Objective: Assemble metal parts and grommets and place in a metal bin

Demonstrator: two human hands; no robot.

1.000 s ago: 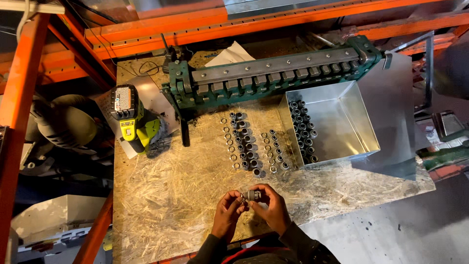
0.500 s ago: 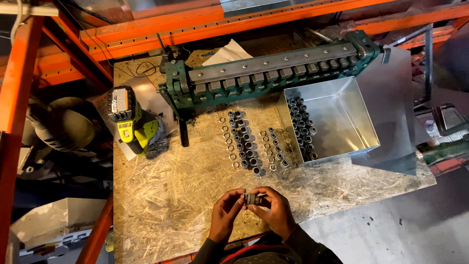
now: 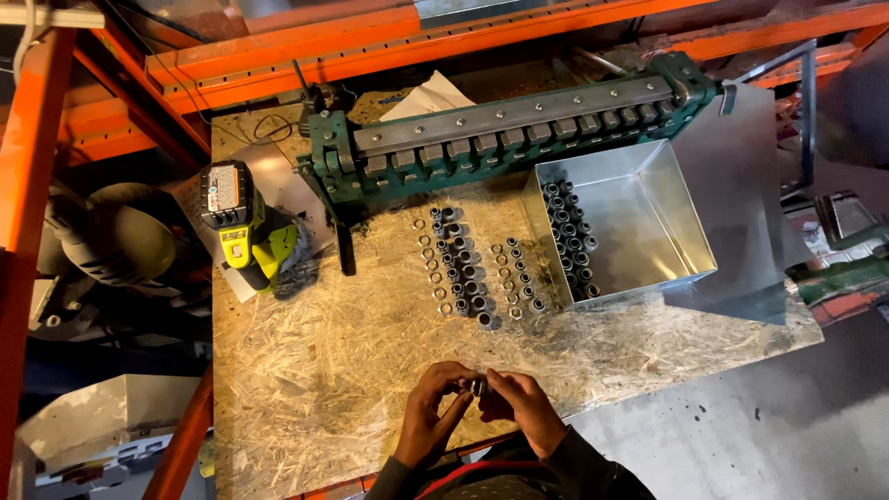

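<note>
My left hand [image 3: 432, 414] and my right hand [image 3: 523, 408] meet over the front edge of a chipboard bench [image 3: 315, 361]. Between their fingertips they pinch one small metal fitting [image 3: 479, 385], each hand gripping one end of it. Further back on the bench, rows of small metal nuts and sleeves [image 3: 468, 268] lie in lines. A shiny sheet-metal tray [image 3: 653, 222] to the right holds another column of the same dark fittings along its left wall.
A green sheet-metal bending machine [image 3: 500, 139] runs across the back of the bench. A yellow-green cordless drill [image 3: 243, 227] lies at the left. Orange rack beams [image 3: 37, 157] frame the bench. Grey floor [image 3: 741, 435] shows at the lower right.
Both hands stay together at the front edge on the small fitting. They have shifted slightly toward me, and the fingers have turned around the part.
</note>
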